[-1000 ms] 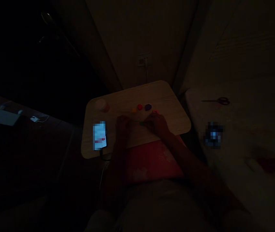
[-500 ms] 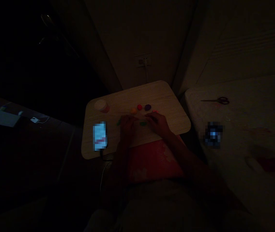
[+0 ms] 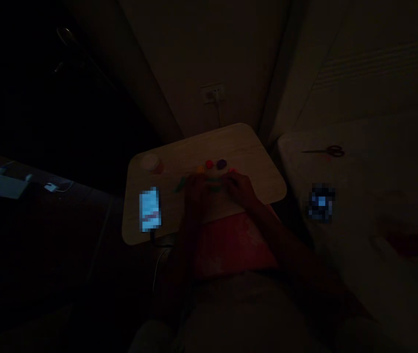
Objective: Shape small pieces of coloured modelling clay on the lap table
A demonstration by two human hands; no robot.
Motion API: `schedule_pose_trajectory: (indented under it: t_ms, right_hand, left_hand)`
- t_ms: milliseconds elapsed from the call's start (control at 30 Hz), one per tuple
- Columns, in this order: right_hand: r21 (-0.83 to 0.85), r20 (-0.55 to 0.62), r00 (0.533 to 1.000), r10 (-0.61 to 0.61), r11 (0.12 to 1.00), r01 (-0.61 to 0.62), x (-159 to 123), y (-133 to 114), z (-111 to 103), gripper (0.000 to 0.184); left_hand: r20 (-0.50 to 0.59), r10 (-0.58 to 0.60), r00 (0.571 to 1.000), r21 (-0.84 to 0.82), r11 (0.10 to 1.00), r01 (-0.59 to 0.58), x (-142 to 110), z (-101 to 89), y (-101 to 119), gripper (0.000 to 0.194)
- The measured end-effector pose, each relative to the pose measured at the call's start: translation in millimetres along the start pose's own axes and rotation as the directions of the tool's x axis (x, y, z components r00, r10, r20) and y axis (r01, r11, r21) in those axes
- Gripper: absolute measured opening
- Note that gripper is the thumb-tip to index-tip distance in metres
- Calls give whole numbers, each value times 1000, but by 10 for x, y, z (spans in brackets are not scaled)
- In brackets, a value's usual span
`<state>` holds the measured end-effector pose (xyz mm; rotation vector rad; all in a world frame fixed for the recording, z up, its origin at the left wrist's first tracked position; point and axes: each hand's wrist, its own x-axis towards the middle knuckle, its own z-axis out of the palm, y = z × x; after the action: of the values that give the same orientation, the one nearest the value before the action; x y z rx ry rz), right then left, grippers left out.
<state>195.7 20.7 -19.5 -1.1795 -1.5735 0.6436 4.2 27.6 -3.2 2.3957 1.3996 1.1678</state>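
The scene is very dark and the hands are blurred. My left hand (image 3: 195,190) is over the small wooden table (image 3: 172,215), its fingers curled and closed. Facing it, my right hand (image 3: 240,187) has its fingertips pinched together. Green soft lumps (image 3: 214,187) lie between the two hands, close to the fingertips; whether the fingers grip any of them is hidden. Another green piece (image 3: 180,184) rests left of my left hand. Just beyond the hands sit an orange lump (image 3: 200,169), a red lump (image 3: 209,164), a purple lump (image 3: 222,164) and a pink lump (image 3: 233,170).
A lidded tub (image 3: 152,163) stands at the table's back left, with a lit phone (image 3: 150,210) in front of it. On the pale surface to the right lie scissors (image 3: 328,151) and a blurred-out glowing object (image 3: 321,202). A wall socket (image 3: 212,93) holds a plug.
The view has shifted slightly. My hands stay facing each other, with the right fingers a little nearer the left, and more green shows between them.
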Motion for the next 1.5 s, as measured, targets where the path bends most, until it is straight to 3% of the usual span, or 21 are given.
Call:
schedule_pose_trajectory:
  t_ms: [200,400,833,1500]
  right_hand:
    - [-21,-38,997,62,998,-62,-11,-42,-23,22]
    - [11,-74,991,116,993,-115,1,-71,-42,26]
    - [22,-27,987,160,987,-159,4,-95,-55,23]
    - [-29,-17,988,155,987,-156,5,-60,-50,20]
  left_hand:
    - [55,2,998,-32,1000,-1,-21,31,-67,30]
    - [145,-4,989,-18,1000,6,6,16,-51,16]
    - [64,-95,993,-176,979,105,56,3,-83,9]
    - [86,-109,990,-155,980,121,40,48,-141,6]
